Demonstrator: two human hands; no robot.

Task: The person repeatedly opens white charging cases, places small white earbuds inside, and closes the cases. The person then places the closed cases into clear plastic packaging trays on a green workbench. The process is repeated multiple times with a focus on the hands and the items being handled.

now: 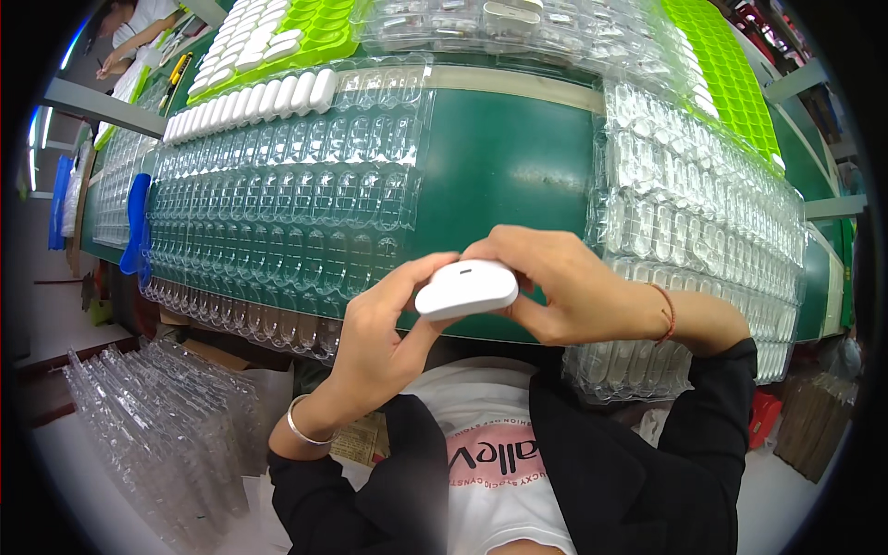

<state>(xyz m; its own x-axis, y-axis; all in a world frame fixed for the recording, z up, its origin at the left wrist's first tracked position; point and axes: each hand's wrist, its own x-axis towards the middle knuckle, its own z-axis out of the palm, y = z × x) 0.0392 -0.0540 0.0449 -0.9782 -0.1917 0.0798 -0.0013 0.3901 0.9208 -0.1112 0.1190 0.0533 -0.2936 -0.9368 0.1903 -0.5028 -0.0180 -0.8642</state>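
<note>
A white rounded case (467,289), looking like an earbud charging case, is held up above the table's near edge. Its small dark slot faces upward. My left hand (377,326) grips the case's left end between thumb and fingers. At the other end, my right hand (569,287) pinches it, with some fingertips hidden behind it. To the left lies a transparent blister tray (287,185), its far row filled with white cases (250,104).
More transparent trays (703,208) stand at the right, beside a green tray (731,83). Another green tray (319,28) holds white cases at the far left. A blue strip (137,222) hangs at the left edge. Stacked trays (157,435) are below left. A co-worker's arm (139,39) shows far left.
</note>
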